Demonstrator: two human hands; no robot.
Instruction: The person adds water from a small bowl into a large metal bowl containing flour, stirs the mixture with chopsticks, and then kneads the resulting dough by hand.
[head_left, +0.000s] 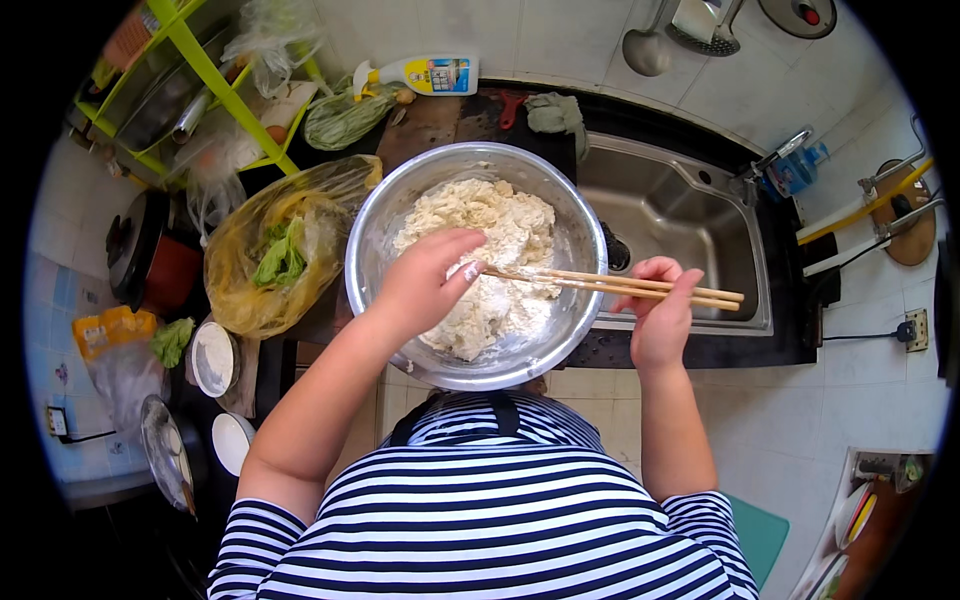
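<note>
A large metal bowl (360, 247) is right in front of me, its near rim against my striped shirt. Inside is a shaggy mass of pale, floury dough (480, 210). My left hand (427, 281) hovers over the dough at the tips of the chopsticks, thumb and forefinger apart; flour whitens the thumb, and the other fingers are partly hidden. At the bowl's right side, my right hand (664, 307) grips a pair of wooden chopsticks (600, 282) near their thick ends. They lie nearly level across the bowl, with bits of flour on their thin halves.
Right of the bowl is a steel sink (675, 225) with a faucet (780, 154). A yellow plastic bag (300, 176) with leafy greens sits left, beside a small bowl of flour (215, 360), a white bowl (232, 444) and a red pot (169, 262). Behind lies a spray bottle (439, 75).
</note>
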